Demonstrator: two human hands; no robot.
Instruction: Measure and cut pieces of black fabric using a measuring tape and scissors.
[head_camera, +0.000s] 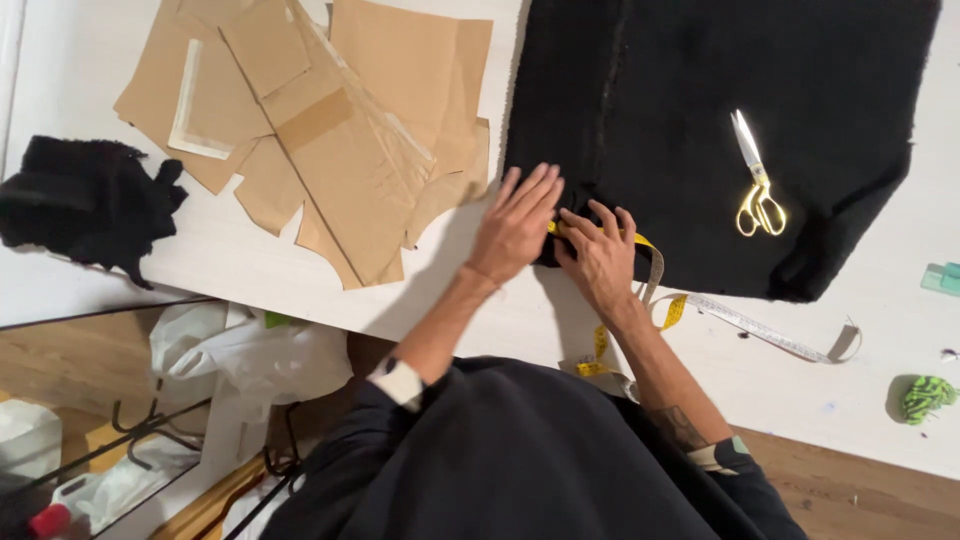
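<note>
A large piece of black fabric (700, 120) lies spread on the white table (250, 260). My left hand (518, 222) rests flat on the fabric's near left corner, fingers apart. Right beside it, my right hand (600, 255) pinches a yellow tape measure (672, 310) against the fabric's near edge. The tape runs under that hand, loops over the table to the right and hangs off the front edge. Gold-handled scissors (757, 180) lie shut on the fabric, to the right of both hands.
Several brown paper pattern pieces (330, 130) overlap at the left of the fabric. A black cloth bundle (85, 200) sits at the far left. A green block (942, 277) and a green-patterned object (925, 396) lie at the right. White plastic bags (250, 350) lie under the table.
</note>
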